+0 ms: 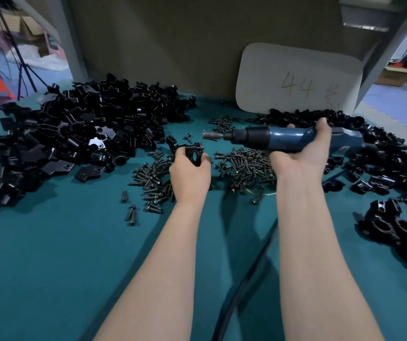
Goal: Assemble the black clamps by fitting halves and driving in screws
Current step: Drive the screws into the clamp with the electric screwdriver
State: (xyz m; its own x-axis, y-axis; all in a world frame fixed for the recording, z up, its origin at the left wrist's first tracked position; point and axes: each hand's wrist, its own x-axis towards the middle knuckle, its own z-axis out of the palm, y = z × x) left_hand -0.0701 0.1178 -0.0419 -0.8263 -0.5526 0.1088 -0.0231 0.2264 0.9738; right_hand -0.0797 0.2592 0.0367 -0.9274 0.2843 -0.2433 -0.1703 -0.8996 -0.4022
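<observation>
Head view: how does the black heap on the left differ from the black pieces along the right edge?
The left heap is one tall mound; the right pieces lie in a lower, strung-out band. The left heap shows open half-round saddles and flat holed tabs, seemingly loose halves; the right pieces near the front show closed round bores, seemingly assembled. Both are glossy black on the teal table.

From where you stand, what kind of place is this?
Probably a factory assembly bench: heaps of black clamp halves, loose screws, and a blue electric screwdriver in the right hand.
</observation>
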